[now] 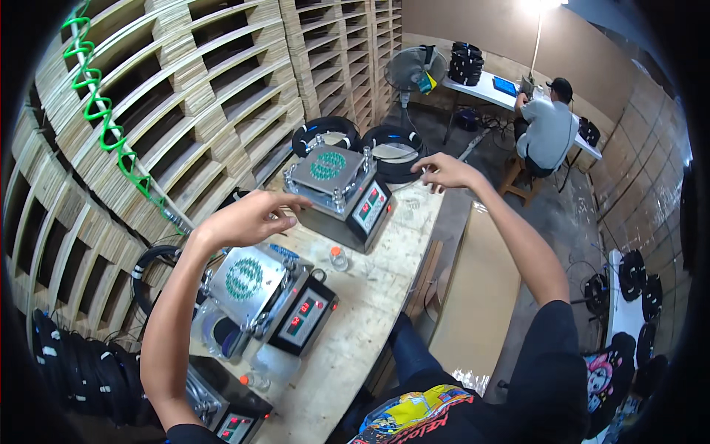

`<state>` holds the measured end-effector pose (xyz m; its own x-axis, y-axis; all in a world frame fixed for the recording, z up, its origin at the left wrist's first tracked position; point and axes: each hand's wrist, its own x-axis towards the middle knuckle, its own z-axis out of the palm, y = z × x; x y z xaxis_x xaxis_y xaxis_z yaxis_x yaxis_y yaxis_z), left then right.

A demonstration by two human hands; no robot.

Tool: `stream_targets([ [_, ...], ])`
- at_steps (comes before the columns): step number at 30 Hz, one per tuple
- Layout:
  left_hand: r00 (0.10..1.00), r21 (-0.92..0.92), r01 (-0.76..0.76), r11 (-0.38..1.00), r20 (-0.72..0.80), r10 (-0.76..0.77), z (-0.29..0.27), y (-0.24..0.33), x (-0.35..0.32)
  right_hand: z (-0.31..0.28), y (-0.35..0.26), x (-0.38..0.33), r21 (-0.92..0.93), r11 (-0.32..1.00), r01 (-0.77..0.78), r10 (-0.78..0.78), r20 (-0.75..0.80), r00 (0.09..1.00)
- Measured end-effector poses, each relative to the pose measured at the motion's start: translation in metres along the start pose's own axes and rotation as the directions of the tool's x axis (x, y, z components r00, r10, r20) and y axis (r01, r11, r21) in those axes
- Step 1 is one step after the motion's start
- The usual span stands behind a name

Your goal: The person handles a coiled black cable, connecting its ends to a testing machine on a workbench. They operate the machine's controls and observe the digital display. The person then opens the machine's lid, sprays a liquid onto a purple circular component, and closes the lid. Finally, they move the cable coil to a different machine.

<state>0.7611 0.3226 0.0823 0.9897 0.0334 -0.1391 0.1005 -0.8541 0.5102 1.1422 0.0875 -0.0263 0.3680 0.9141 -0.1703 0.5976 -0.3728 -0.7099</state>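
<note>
Above the bench, my left hand [259, 217] is open, fingers stretched toward the near left corner of the far bench machine [342, 214]. It is a boxy metal unit with a red-lit display and a square metal plate [325, 166] on top, marked with rings of green dots. To the right of that machine, my right hand [451, 174] hangs past the bench edge with bent fingers. A small pale thing shows at its fingertips, too small to name. Closer to me stands a second bench machine [302, 314] with a similar metal plate [244, 277].
A third machine [235, 425] stands at the near left. Small orange-capped bottles [338, 259] sit on the wooden bench [370, 296]. Black cable coils [396, 148] lie behind. Stacked pallets [222, 59] line the left. A fan [416, 70] and a seated person [547, 129] are farther off.
</note>
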Motion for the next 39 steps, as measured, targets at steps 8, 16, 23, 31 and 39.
stream_targets([
  [8, 0.980, -0.300, -0.107, 0.948, -0.192, 0.050, -0.015, -0.086, 0.224, -0.130, 0.165, 0.205, -0.110, 0.983, -0.145, 0.149, 0.022, 0.989],
  [16, 0.974, -0.138, 0.224, 0.965, 0.006, -0.225, 0.072, -0.074, 0.421, -0.116, 0.339, 0.417, -0.384, 0.791, -0.476, 0.536, 0.060, 0.842],
  [23, 0.842, -0.078, 0.531, 0.844, 0.158, -0.516, 0.105, -0.097, 0.495, -0.075, 0.401, 0.442, -0.289, 0.842, -0.456, 0.480, 0.014, 0.877],
  [31, 0.368, -0.600, 0.671, 0.436, -0.240, -0.898, 0.216, -0.158, 0.549, -0.060, 0.391, 0.413, -0.092, 0.909, -0.407, 0.377, -0.233, 0.896],
  [39, 0.093, -0.734, 0.590, 0.335, -0.350, -0.932, 0.264, -0.211, 0.565, -0.042, 0.383, 0.403, -0.051, 0.970, -0.237, 0.171, -0.552, 0.816],
])
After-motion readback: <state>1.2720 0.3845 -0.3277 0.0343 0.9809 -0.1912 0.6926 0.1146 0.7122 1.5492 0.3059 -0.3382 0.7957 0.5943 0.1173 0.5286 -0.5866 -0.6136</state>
